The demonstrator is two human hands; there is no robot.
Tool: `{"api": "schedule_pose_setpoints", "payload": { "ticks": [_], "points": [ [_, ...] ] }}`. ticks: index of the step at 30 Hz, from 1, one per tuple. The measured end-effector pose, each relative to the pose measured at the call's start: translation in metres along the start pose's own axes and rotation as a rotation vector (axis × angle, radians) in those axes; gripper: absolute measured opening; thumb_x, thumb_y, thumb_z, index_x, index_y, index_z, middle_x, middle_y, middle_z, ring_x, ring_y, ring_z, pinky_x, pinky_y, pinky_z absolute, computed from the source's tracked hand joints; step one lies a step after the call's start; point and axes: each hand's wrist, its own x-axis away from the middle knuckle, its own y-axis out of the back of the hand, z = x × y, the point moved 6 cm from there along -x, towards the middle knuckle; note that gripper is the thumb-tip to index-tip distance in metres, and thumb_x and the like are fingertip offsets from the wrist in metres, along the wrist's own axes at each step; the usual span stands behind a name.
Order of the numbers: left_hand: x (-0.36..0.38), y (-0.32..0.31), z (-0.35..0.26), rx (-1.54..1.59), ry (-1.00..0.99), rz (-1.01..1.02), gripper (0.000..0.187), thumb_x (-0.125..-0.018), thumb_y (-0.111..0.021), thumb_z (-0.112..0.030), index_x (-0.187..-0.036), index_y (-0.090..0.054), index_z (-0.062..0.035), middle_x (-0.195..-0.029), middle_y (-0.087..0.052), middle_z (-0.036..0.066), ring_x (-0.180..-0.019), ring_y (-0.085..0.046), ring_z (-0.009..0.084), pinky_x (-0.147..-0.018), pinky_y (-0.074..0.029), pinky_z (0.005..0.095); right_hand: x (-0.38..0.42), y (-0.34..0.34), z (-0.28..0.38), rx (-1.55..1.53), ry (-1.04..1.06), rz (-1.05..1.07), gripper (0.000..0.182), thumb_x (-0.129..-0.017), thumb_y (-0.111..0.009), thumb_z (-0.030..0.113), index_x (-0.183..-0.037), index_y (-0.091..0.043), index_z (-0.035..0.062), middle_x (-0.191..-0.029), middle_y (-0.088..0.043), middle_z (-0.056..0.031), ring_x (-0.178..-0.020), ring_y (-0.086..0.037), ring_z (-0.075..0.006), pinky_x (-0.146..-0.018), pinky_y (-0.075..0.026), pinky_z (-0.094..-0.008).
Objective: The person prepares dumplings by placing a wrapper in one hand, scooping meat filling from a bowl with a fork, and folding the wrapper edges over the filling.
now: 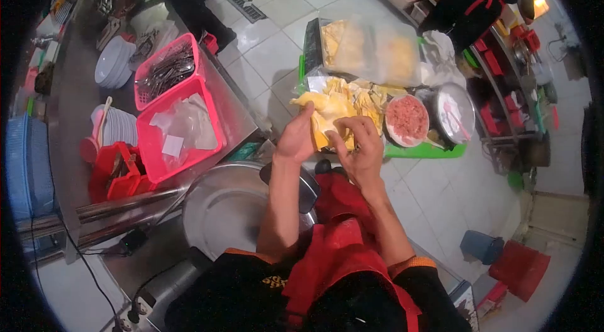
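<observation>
A thin yellow dough wrapper (325,112) lies across the fingers of my left hand (297,135), the thumb pressing on its left side. My right hand (362,148) has bent fingers, with thumb and forefinger at the wrapper's right edge; its other fingers curl in the air. Just beyond are more yellow wrappers (368,100), loosely piled on plastic. To their right sits a bowl of pink minced filling (408,119). Beside that bowl stands a metal pot (454,112) with white contents and a pink-handled utensil. Behind the pile, a clear plastic box (396,49) holds yellow pieces.
A green board or table (428,151) bears the food. On the left steel counter are pink baskets (179,124) with cutlery and plastic bags, plus stacked white plates (119,126). A large metal pot (226,206) sits close below my left arm. Two people stand farther off.
</observation>
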Motion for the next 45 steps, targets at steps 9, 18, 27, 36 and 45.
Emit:
{"api": "schedule_pose_setpoints", "payload": {
  "ticks": [9, 18, 27, 36, 45],
  "points": [
    [-0.003, 0.010, 0.008, -0.032, 0.013, -0.030, 0.046, -0.102, -0.039, -0.024, -0.140, -0.036, 0.0011, -0.140, -0.046, 0.015, -0.129, -0.046, 0.0272, -0.112, -0.033, 0.0411, -0.002, -0.010, 0.004, 0.064, -0.016, 0.066, 0.025, -0.074, -0.079, 0.010, -0.095, -0.066, 0.0065, -0.091, -0.063, -0.0108, -0.075, -0.064, -0.0285, -0.063, -0.051, -0.0355],
    [-0.003, 0.012, 0.009, 0.017, 0.003, -0.025, 0.048, -0.097, -0.045, -0.018, -0.139, -0.037, 0.0024, -0.139, -0.047, 0.015, -0.128, -0.047, 0.0266, -0.111, -0.033, 0.0405, -0.005, -0.014, 0.003, 0.097, 0.044, 0.083, 0.013, -0.082, -0.065, 0.004, -0.095, -0.064, 0.0057, -0.089, -0.063, -0.0104, -0.069, -0.064, -0.0302, -0.057, -0.051, -0.0364],
    [-0.004, 0.016, 0.013, -0.066, 0.003, -0.068, 0.044, -0.096, -0.046, -0.016, -0.136, -0.041, 0.0020, -0.133, -0.053, 0.013, -0.121, -0.054, 0.0237, -0.105, -0.041, 0.0391, -0.017, -0.006, -0.012, -0.274, -0.281, -0.068, 0.009, -0.086, -0.060, 0.001, -0.094, -0.060, -0.0015, -0.083, -0.062, -0.0153, -0.072, -0.063, -0.0277, -0.066, -0.049, -0.0331],
    [-0.002, 0.032, 0.021, -0.071, 0.058, -0.043, 0.040, -0.093, -0.044, -0.011, -0.131, -0.045, -0.0002, -0.123, -0.056, 0.010, -0.113, -0.056, 0.0211, -0.099, -0.045, 0.0368, -0.028, -0.014, 0.018, -0.007, 0.000, 0.045, 0.015, -0.084, -0.061, -0.002, -0.098, -0.059, 0.0015, -0.096, -0.059, -0.0147, -0.083, -0.063, -0.0313, -0.070, -0.050, -0.0353],
    [-0.003, 0.015, 0.010, -0.031, 0.032, -0.075, 0.034, -0.094, -0.050, -0.008, -0.127, -0.049, -0.0008, -0.117, -0.059, 0.011, -0.106, -0.060, 0.0211, -0.092, -0.050, 0.0361, -0.029, -0.007, 0.011, -0.205, 0.060, 0.070, 0.011, -0.083, -0.066, 0.005, -0.093, -0.063, 0.0024, -0.093, -0.063, -0.0104, -0.077, -0.065, -0.0266, -0.066, -0.052, -0.0338]
  ]
}}
